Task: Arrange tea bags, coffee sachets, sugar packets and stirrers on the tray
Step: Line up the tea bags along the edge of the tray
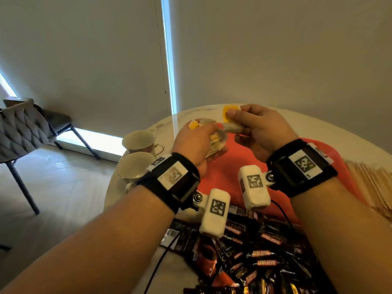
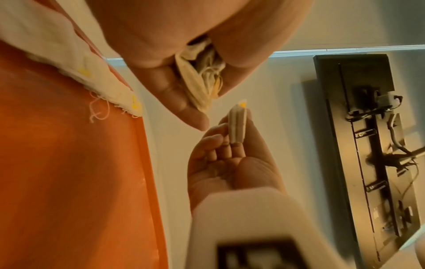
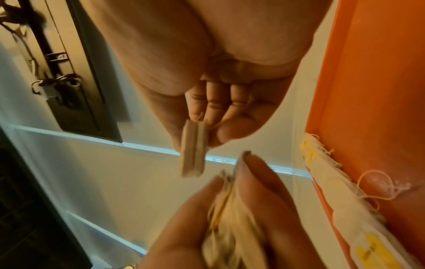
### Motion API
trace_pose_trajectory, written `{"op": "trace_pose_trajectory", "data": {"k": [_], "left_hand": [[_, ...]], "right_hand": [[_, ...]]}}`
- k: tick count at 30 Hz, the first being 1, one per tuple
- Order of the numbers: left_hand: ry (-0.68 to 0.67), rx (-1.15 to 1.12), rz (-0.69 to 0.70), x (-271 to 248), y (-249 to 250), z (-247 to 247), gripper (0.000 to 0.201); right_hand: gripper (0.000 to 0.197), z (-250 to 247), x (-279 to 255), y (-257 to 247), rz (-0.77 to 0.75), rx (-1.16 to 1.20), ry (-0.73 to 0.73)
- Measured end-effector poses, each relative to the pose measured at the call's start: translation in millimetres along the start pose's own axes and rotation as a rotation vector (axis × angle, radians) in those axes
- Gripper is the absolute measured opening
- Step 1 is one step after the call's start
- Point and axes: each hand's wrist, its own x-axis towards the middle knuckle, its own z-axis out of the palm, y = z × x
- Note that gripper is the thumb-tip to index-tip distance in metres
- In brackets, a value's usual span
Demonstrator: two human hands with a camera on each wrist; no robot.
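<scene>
Both hands hover over the far end of the orange tray (image 1: pixel 224 177). My left hand (image 1: pixel 201 134) grips a loose bunch of tea bags (image 2: pixel 200 80) with strings and yellow tags. My right hand (image 1: pixel 235 118) pinches a single tea bag (image 3: pixel 192 151) by its yellow tag (image 1: pixel 228 112), just right of the bunch and apart from it. A row of tea bags (image 3: pixel 345 209) lies along the tray's edge. Dark coffee sachets (image 1: pixel 261 259) are heaped near me. Wooden stirrers (image 1: pixel 373 183) lie at the right. I see no sugar packets.
Two pale cups (image 1: pixel 139 141) (image 1: pixel 134 167) stand on the round white table (image 1: pixel 331 132) left of the tray. A grey chair (image 1: pixel 25 128) stands on the floor at the left. A dark wall-mounted screen (image 2: pixel 368 145) hangs behind.
</scene>
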Motion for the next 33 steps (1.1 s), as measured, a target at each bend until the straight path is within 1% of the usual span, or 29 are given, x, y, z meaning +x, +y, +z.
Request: {"op": "trace_pose_trajectory", "data": {"k": [2, 4, 5, 7, 9, 10, 12, 13, 16, 19, 21, 23, 25, 28, 29, 31, 33], "left_hand": [[0.011, -0.005, 0.022, 15.4, -1.7, 9.4, 0.007], [-0.030, -0.012, 0.040, 26.1, -3.7, 17.7, 0.005], [-0.057, -0.015, 0.047, 30.9, -5.2, 22.1, 0.009], [-0.113, -0.022, 0.048, 33.9, -10.3, 23.2, 0.027], [-0.200, -0.037, 0.065, 36.4, -18.2, 24.6, 0.040], [-0.239, -0.039, 0.075, 36.1, -22.3, 23.9, 0.039], [-0.277, -0.019, 0.092, 38.9, -29.0, 22.8, 0.017], [-0.279, -0.001, 0.096, 40.4, -30.8, 22.0, 0.012], [-0.294, 0.053, 0.113, 43.7, -30.9, 17.2, 0.029], [-0.339, 0.063, 0.134, 44.0, -29.0, 12.8, 0.034], [-0.330, 0.074, 0.160, 44.0, -29.7, 10.3, 0.033], [-0.311, 0.073, 0.169, 44.6, -30.5, 8.0, 0.033], [-0.289, 0.070, 0.175, 44.5, -30.5, 6.5, 0.034], [-0.252, 0.057, 0.166, 46.0, -31.0, 3.1, 0.032], [-0.242, 0.057, 0.162, 46.7, -31.5, 2.0, 0.033], [-0.220, 0.050, 0.152, 49.0, -33.4, 0.1, 0.034], [-0.191, 0.035, 0.152, 50.2, -33.3, -0.4, 0.033]], "right_hand": [[0.023, -4.9, 5.2, 8.2, 0.025, 0.011, 0.015], [0.026, -8.8, 8.9, 14.4, 0.047, 0.029, 0.024], [0.026, -12.0, 11.9, 16.1, 0.054, 0.045, 0.029], [0.024, -14.8, 13.7, 19.4, 0.061, 0.064, 0.041], [0.021, -19.8, 18.5, 22.7, 0.060, 0.066, 0.064], [0.020, -21.2, 20.0, 25.3, 0.065, 0.059, 0.072], [0.017, -22.8, 23.4, 30.2, 0.087, 0.051, 0.077], [0.016, -22.8, 24.3, 31.4, 0.103, 0.058, 0.076], [0.012, -22.5, 27.1, 31.9, 0.136, 0.106, 0.077], [0.018, -23.2, 30.5, 32.0, 0.174, 0.164, 0.113], [0.020, -23.7, 32.6, 33.5, 0.191, 0.181, 0.151], [0.023, -23.7, 32.2, 33.5, 0.201, 0.197, 0.159], [0.025, -22.7, 29.2, 33.3, 0.218, 0.174, 0.112], [0.015, -19.2, 23.4, 34.9, 0.194, 0.069, 0.018], [0.015, -19.0, 22.4, 36.0, 0.184, 0.041, 0.011], [0.023, -19.5, 21.9, 37.9, 0.182, 0.020, 0.021], [0.022, -20.2, 21.4, 38.1, 0.192, 0.025, 0.026]]}}
